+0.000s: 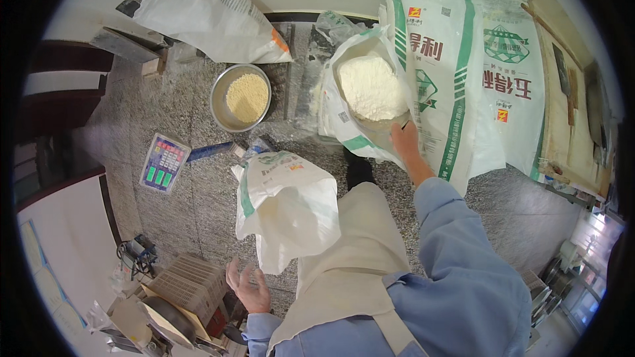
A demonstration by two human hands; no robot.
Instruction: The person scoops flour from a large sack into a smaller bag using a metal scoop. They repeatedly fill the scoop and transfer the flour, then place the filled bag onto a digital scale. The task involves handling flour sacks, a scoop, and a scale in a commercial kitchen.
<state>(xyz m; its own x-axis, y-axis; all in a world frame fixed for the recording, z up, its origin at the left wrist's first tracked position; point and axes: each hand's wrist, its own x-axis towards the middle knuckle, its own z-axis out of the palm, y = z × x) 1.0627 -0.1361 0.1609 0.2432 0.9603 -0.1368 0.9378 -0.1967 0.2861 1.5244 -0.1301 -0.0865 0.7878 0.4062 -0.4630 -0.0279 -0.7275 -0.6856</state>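
My right hand (405, 140) reaches to the near side of an open white woven flour sack (364, 145). Its fingers are curled inside the mouth, with a small dark bit beside them; what they grip, if anything, is unclear. A mound of white flour (374, 87) fills the sack's opening. Low at the left, my left hand (249, 287) hangs with its fingers apart and nothing in it. Just above that hand, a slack white woven sack (292, 208) stands with its mouth gaping towards me, beside my apron (369, 238).
Full flour sacks (441, 69) lie to the right, before a wooden board (570, 104). A metal bowl of pale yellow grains (241, 99) and a digital scale (165, 162) sit at the left. Another white sack (213, 20) leans by the wall. Crates (191, 282) stand lower left.
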